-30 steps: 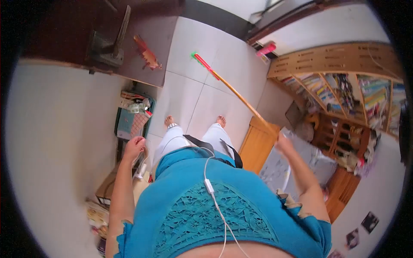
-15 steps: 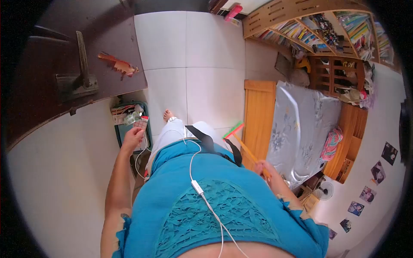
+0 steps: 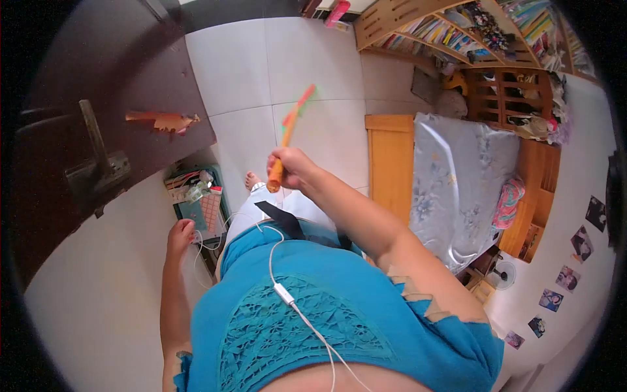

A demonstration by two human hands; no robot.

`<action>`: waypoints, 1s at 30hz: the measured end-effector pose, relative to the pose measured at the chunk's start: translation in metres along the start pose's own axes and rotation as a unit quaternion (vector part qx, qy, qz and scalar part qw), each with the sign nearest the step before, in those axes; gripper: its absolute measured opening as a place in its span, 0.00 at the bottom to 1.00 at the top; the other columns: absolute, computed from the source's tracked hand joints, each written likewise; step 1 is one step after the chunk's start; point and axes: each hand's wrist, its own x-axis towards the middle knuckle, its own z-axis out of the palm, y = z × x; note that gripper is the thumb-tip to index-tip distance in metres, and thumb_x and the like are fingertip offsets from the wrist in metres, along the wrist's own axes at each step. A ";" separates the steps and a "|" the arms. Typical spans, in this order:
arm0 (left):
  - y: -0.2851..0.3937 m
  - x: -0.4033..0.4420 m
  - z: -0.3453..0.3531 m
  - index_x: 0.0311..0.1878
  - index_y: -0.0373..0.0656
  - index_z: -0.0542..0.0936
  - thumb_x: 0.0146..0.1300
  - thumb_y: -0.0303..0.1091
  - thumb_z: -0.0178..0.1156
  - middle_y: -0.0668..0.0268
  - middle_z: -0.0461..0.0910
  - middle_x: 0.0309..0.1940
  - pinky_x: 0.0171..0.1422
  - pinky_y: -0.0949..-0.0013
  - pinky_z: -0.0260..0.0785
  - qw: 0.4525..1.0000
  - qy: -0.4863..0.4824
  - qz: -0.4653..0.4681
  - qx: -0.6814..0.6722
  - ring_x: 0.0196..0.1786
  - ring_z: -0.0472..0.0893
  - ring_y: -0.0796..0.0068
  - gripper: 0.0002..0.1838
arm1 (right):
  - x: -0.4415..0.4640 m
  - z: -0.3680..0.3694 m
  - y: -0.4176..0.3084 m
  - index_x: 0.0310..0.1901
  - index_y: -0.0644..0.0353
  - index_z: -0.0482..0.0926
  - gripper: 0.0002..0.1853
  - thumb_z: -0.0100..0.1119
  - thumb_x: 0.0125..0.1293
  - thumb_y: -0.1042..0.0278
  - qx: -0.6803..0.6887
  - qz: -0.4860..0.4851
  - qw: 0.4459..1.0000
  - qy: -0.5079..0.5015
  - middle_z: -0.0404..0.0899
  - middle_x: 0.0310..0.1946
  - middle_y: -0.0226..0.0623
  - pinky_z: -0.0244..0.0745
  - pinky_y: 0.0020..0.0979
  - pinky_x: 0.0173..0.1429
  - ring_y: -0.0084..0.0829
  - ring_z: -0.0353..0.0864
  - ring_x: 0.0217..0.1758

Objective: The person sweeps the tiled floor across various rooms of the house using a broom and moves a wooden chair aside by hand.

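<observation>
My right hand [image 3: 292, 167] is wrapped round the orange handle of a small T-headed squeegee [image 3: 285, 140], held out in front of my body over the floor. Its green and red head points away from me and is blurred by motion. My left hand [image 3: 181, 234] is closed, low beside the wall. A white cable [image 3: 204, 245] runs close to its fingers; whether they grip it or anything else is hidden. Just beyond that hand stands a dark green bin [image 3: 221, 179] filled with odds and ends, including a pink checked packet [image 3: 211, 209].
A dark door [image 3: 163, 78] with a metal handle [image 3: 98, 147] is at the left. To the right stand a bed [image 3: 450, 183] with a wooden end board [image 3: 390, 163] and a bookshelf [image 3: 418, 19]. White tiles [image 3: 235, 72] cover the floor ahead.
My right hand has swung the squeegee from beside the bed, forward and left to the front of my body. My left hand has drawn back from the pink packet.
</observation>
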 end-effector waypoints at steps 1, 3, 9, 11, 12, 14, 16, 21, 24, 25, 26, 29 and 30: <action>0.002 -0.001 0.003 0.35 0.41 0.72 0.56 0.35 0.53 0.72 0.69 0.21 0.24 0.81 0.61 1.000 0.007 -0.007 -0.003 0.21 0.67 0.85 0.08 | 0.005 -0.006 -0.013 0.18 0.56 0.62 0.10 0.42 0.55 0.72 0.026 0.018 0.999 -0.027 0.62 0.13 0.29 0.65 0.26 0.18 0.24 0.63 0.14; 0.001 0.002 0.009 0.35 0.41 0.72 0.56 0.35 0.53 0.72 0.69 0.21 0.24 0.82 0.61 1.000 -0.009 -0.013 -0.020 0.21 0.67 0.85 0.08 | 0.015 -0.022 -0.042 0.15 0.54 0.60 0.11 0.43 0.53 0.72 0.075 0.053 0.992 -0.086 0.60 0.10 0.27 0.65 0.24 0.17 0.22 0.62 0.12; 0.033 -0.007 0.040 0.36 0.40 0.71 0.56 0.37 0.52 0.72 0.68 0.19 0.24 0.82 0.58 0.997 0.002 0.004 -0.072 0.21 0.66 0.85 0.10 | -0.065 -0.115 -0.108 0.16 0.51 0.58 0.14 0.44 0.58 0.69 0.137 0.054 0.984 -0.104 0.57 0.09 0.19 0.57 0.15 0.12 0.12 0.57 0.09; 0.043 -0.001 0.057 0.36 0.41 0.72 0.56 0.36 0.52 0.72 0.68 0.19 0.24 0.82 0.58 0.996 0.016 -0.001 -0.093 0.21 0.66 0.85 0.10 | -0.085 -0.146 -0.137 0.16 0.51 0.59 0.13 0.43 0.58 0.68 0.111 0.020 0.993 -0.029 0.57 0.09 0.20 0.57 0.16 0.13 0.13 0.57 0.09; 0.054 -0.001 0.068 0.36 0.41 0.72 0.56 0.36 0.52 0.72 0.68 0.20 0.25 0.82 0.59 0.995 0.038 -0.015 -0.088 0.21 0.66 0.85 0.09 | -0.086 -0.168 -0.153 0.16 0.52 0.59 0.13 0.43 0.57 0.68 0.054 0.006 0.999 0.004 0.57 0.09 0.21 0.58 0.17 0.13 0.14 0.58 0.10; 0.086 -0.005 0.098 0.35 0.41 0.72 0.56 0.34 0.52 0.73 0.69 0.21 0.25 0.81 0.60 0.993 0.080 -0.044 -0.075 0.21 0.66 0.85 0.07 | -0.083 -0.215 -0.194 0.16 0.53 0.60 0.12 0.43 0.56 0.68 -0.054 -0.019 0.994 0.090 0.58 0.09 0.23 0.60 0.20 0.14 0.17 0.59 0.10; 0.110 -0.002 0.125 0.36 0.42 0.73 0.56 0.34 0.53 0.73 0.69 0.21 0.27 0.81 0.60 0.993 0.078 -0.057 -0.061 0.22 0.67 0.85 0.07 | -0.078 -0.255 -0.231 0.17 0.54 0.61 0.10 0.43 0.55 0.69 -0.145 -0.044 0.969 0.194 0.58 0.09 0.25 0.61 0.23 0.14 0.21 0.60 0.10; 0.147 0.004 0.167 0.37 0.42 0.72 0.56 0.35 0.52 0.73 0.71 0.24 0.28 0.82 0.61 0.994 0.061 -0.038 -0.083 0.23 0.67 0.86 0.09 | -0.033 -0.305 -0.314 0.20 0.59 0.63 0.06 0.43 0.53 0.71 -0.243 -0.003 0.954 0.173 0.62 0.14 0.33 0.68 0.32 0.19 0.30 0.63 0.13; 0.184 -0.009 0.185 0.37 0.42 0.73 0.56 0.34 0.52 0.73 0.71 0.24 0.27 0.83 0.60 0.993 0.093 -0.011 -0.078 0.23 0.67 0.86 0.08 | -0.032 -0.228 -0.311 0.17 0.57 0.63 0.09 0.41 0.54 0.70 -0.204 0.017 0.955 0.214 0.62 0.12 0.34 0.66 0.31 0.17 0.28 0.63 0.11; 0.186 -0.008 0.184 0.37 0.42 0.73 0.56 0.34 0.52 0.73 0.72 0.25 0.27 0.83 0.60 0.993 0.083 -0.011 -0.084 0.23 0.67 0.86 0.08 | -0.013 -0.224 -0.299 0.18 0.57 0.64 0.09 0.42 0.55 0.70 -0.162 0.018 0.973 0.161 0.64 0.14 0.35 0.69 0.33 0.19 0.28 0.65 0.13; 0.186 -0.007 0.183 0.37 0.42 0.73 0.56 0.34 0.52 0.73 0.72 0.25 0.27 0.83 0.60 0.993 0.086 -0.014 -0.082 0.23 0.67 0.86 0.08 | -0.015 -0.197 -0.290 0.21 0.59 0.65 0.08 0.42 0.56 0.70 -0.181 0.028 0.977 0.106 0.64 0.15 0.34 0.70 0.35 0.21 0.28 0.67 0.16; 0.179 0.007 0.179 0.37 0.42 0.73 0.57 0.34 0.51 0.73 0.71 0.25 0.27 0.84 0.60 0.994 0.085 -0.011 -0.073 0.23 0.67 0.87 0.08 | -0.024 -0.125 -0.266 0.23 0.60 0.64 0.04 0.45 0.53 0.73 -0.126 0.014 0.992 0.016 0.64 0.17 0.32 0.68 0.32 0.21 0.29 0.67 0.18; 0.187 0.012 0.182 0.37 0.42 0.73 0.57 0.34 0.51 0.73 0.71 0.25 0.27 0.84 0.60 0.993 0.078 -0.010 -0.083 0.23 0.67 0.87 0.08 | -0.032 -0.109 -0.272 0.21 0.58 0.62 0.06 0.45 0.54 0.72 -0.138 0.035 0.990 0.026 0.63 0.14 0.29 0.66 0.28 0.18 0.24 0.64 0.15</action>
